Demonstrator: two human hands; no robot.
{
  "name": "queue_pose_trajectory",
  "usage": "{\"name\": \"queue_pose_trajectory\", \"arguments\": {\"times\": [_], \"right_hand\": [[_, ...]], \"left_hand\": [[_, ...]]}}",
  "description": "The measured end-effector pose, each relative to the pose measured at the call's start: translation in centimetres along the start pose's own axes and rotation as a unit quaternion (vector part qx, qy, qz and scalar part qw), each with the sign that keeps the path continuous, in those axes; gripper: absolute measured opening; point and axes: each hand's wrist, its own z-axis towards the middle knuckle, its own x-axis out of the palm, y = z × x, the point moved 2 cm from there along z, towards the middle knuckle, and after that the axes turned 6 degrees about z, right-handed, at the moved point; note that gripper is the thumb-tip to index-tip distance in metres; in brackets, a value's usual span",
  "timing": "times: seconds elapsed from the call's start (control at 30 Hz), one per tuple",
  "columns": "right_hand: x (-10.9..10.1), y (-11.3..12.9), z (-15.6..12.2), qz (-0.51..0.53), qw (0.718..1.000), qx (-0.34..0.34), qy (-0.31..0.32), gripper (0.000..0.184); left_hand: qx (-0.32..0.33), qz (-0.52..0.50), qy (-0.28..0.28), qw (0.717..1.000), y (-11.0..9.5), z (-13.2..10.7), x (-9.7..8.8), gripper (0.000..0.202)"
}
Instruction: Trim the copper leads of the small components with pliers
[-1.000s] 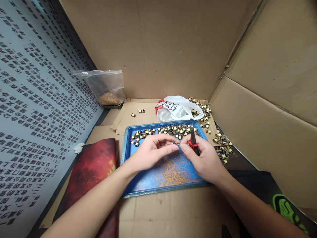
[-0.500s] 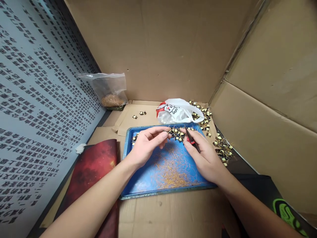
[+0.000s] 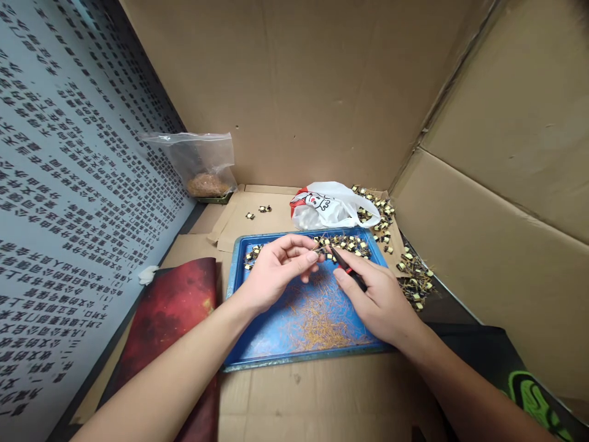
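A blue tray (image 3: 257, 344) lies in front of me on cardboard. Several small yellow-and-black components (image 3: 352, 242) sit along its far edge, and thin cut copper wire leads (image 3: 317, 316) litter its middle. My left hand (image 3: 276, 270) pinches one small component (image 3: 319, 248) between thumb and fingers above the tray. My right hand (image 3: 375, 294) grips red-handled cutters (image 3: 347, 270), whose black tip points at that component.
A white plastic bag (image 3: 329, 205) lies behind the tray, with more components (image 3: 414, 276) heaped to its right. A clear bag (image 3: 205, 162) with brown material stands back left. A red mat (image 3: 170, 325) lies left. Cardboard walls enclose the space.
Both hands moved from the tray's middle toward its far edge; the cutters, held upright before, now lie tilted with the tip at the component in my left fingers.
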Motion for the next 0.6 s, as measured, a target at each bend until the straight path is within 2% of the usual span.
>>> {"name": "queue_pose_trajectory", "arguments": {"times": [0.23,0.43,0.6], "right_hand": [[-0.10,0.20,0.07,0.033,0.999,0.018,0.008,0.044],[0.07,0.08,0.09,0.018,1.000,0.000,-0.001,0.044],[-0.06,0.57,0.26,0.039,0.998,0.051,0.016,0.046]], "left_hand": [[-0.004,-0.020,0.019,1.000,-0.18,-0.15,0.33,0.028],[-0.008,-0.027,0.016,0.999,-0.05,-0.14,0.32,0.030],[-0.013,-0.002,0.022,1.000,-0.06,-0.22,0.33,0.031]]}}
